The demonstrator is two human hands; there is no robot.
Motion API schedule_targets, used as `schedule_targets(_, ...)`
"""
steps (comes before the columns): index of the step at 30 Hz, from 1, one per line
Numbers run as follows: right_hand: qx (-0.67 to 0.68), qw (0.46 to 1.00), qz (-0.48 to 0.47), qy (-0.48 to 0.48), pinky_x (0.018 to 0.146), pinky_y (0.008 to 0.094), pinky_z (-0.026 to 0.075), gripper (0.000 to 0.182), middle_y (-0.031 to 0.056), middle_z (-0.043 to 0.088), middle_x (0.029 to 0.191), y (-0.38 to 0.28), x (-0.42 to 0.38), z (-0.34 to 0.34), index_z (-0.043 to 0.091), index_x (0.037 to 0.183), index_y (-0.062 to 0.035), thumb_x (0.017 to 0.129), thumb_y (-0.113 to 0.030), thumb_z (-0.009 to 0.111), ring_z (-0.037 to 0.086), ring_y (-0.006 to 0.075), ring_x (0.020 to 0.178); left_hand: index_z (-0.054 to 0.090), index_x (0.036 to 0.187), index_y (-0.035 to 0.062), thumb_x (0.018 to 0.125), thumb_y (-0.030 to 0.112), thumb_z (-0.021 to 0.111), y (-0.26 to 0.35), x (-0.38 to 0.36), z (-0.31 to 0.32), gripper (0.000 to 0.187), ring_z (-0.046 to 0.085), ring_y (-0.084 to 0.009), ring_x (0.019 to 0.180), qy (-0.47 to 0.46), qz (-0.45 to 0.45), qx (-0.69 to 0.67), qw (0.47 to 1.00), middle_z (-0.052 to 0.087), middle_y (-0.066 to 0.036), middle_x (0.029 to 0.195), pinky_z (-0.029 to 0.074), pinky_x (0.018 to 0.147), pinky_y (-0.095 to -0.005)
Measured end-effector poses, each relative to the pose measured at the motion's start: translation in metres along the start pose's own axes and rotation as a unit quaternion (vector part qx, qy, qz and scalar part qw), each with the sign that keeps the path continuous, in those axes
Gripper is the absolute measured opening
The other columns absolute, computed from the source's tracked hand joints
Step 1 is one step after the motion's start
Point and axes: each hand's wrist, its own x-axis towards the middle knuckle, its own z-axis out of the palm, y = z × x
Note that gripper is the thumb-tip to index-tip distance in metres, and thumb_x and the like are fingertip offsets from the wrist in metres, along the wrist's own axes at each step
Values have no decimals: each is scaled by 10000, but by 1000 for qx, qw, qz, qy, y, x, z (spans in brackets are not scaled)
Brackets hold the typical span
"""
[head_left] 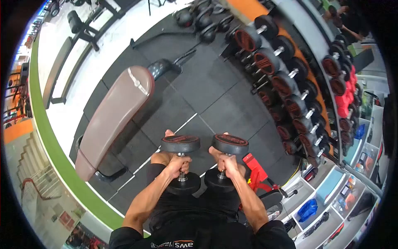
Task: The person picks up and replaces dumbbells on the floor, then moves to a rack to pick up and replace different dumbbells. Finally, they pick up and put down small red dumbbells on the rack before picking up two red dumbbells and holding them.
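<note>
My left hand [180, 164] is wrapped round the metal handle of a dumbbell [180, 143], whose black round heads show above and below my fist. A matching dumbbell [230, 143] is gripped by my right hand [228, 163]. Both stand side by side over my thighs with a small gap between them, their far heads showing dark red markings on the end faces. Parts of both handles are hidden by my fingers. My bare feet or lower legs show partly behind the far heads.
A brown padded bench [114, 112] with a watch [137, 82] on it stands to the left. Racked dumbbells [284, 85] line the right, beside a mirror. A red metal part [257, 171] sits near my right arm. Open storage compartments [331, 191] are at lower right; kettlebells [204, 20] lie ahead.
</note>
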Motion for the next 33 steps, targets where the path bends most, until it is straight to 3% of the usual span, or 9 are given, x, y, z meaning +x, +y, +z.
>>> schedule_targets(5, 40, 996, -37, -73, 353, 278, 309, 89, -20, 396, 475, -65, -125, 2, 585, 872, 5, 889, -79, 607, 373, 103, 344, 485, 741, 93, 839, 26, 621, 24, -64, 61, 180, 322, -102, 356, -61, 12, 31, 998, 337, 31, 480, 341, 415, -300)
schedule_targets(6, 44, 993, -46, -103, 353, 276, 310, 92, -18, 397, 474, -81, -142, 3, 580, 856, 2, 889, -81, 602, 374, 101, 345, 461, 666, 109, 845, 28, 609, 31, -82, 82, 246, 319, -99, 357, -22, 30, 60, 997, 340, 29, 481, 339, 413, -293)
schedule_targets(7, 40, 989, -70, -120, 362, 276, 301, 109, -20, 388, 473, -90, -157, 2, 583, 830, -7, 894, -94, 603, 364, 91, 352, 419, 598, 121, 848, 32, 606, 35, -89, 91, 325, 325, -102, 357, -39, 14, 53, 998, 351, 23, 481, 346, 412, -297)
schedule_targets(11, 99, 982, -52, -151, 381, 279, 288, 219, -16, 391, 472, -110, -197, -18, 565, 757, 1, 899, -143, 650, 361, 92, 361, 383, 573, 133, 845, 37, 612, 48, -137, 149, 368, 346, -115, 355, -64, 58, 75, 993, 355, 13, 463, 348, 410, -311)
schedule_targets(13, 102, 978, -52, -175, 405, 286, 295, 353, -18, 360, 468, -130, -217, -27, 480, 607, -86, 898, -150, 670, 341, 99, 359, 389, 566, 122, 851, 15, 606, 52, -153, 174, 374, 352, -117, 353, -64, 85, 104, 989, 357, -4, 452, 344, 408, -314)
schedule_targets(15, 81, 973, -90, -194, 414, 285, 299, 411, -10, 372, 467, -152, -237, -39, 428, 582, -125, 900, -167, 684, 349, 102, 366, 434, 604, 96, 851, 41, 646, 53, -165, 198, 331, 343, -111, 356, -79, 111, 105, 985, 373, 4, 475, 333, 383, -323)
schedule_targets(18, 83, 961, -129, -232, 422, 274, 302, 440, -20, 367, 468, -172, -248, -60, 396, 581, -141, 918, -182, 677, 353, 97, 373, 445, 607, 88, 854, 28, 640, 52, -183, 237, 320, 353, -111, 373, -55, 179, 114, 976, 368, 2, 481, 354, 410, -316)
schedule_targets(23, 75, 946, -202, -244, 428, 266, 307, 483, -23, 333, 454, -223, -262, -75, 363, 547, -154, 953, -153, 625, 331, 99, 364, 430, 598, 95, 839, 15, 634, 77, -195, 286, 326, 341, -120, 380, -84, 213, 112, 967, 341, 1, 481, 367, 441, -312)
schedule_targets(33, 138, 907, -307, -252, 420, 267, 327, 417, -6, 333, 457, -336, -236, -48, 404, 599, -130, 980, -212, 550, 335, 112, 365, 394, 560, 126, 840, 47, 646, 198, -177, 350, 385, 371, -130, 381, -112, 277, 149, 943, 345, -3, 464, 387, 453, -321)
